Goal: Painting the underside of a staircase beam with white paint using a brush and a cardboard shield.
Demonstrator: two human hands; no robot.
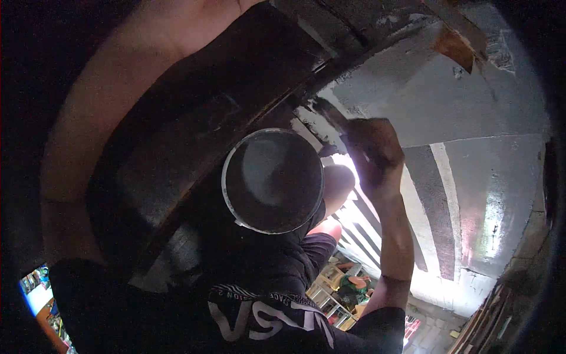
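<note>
a round bucket (pixel 272 182) is seen from above in the middle of the view, in front of the body and between the two arms. its pale rim is shown as a near circle; the inside is dark, with a lighter grey patch. how the bucket is held up cannot be told.

the right hand (pixel 372 150) is raised to the right of the bucket, with its fingers curled closed around a dark tool (pixel 331 113). the tool is pointed up and to the left, close to a ragged pale strip at the border of a smooth grey surface (pixel 407 100); its exact kind is hidden by shadow, and whether the strip is touched cannot be told.

the left arm is stretched upward along the left side. the left hand (pixel 215 16) is cut off by the upper edge, so whether it is spread or wrapped around something cannot be told.

a dark panel (pixel 188 130), edged by a rusty line, is set between the left arm and the bucket. a black shirt (pixel 259 280) with pale print is worn, and a bare knee (pixel 339 184) is seen just beside the bucket. below, a person in green (pixel 354 289) is seen near a wooden frame (pixel 324 300), and planks (pixel 484 318) are stacked at the lower right.
</note>
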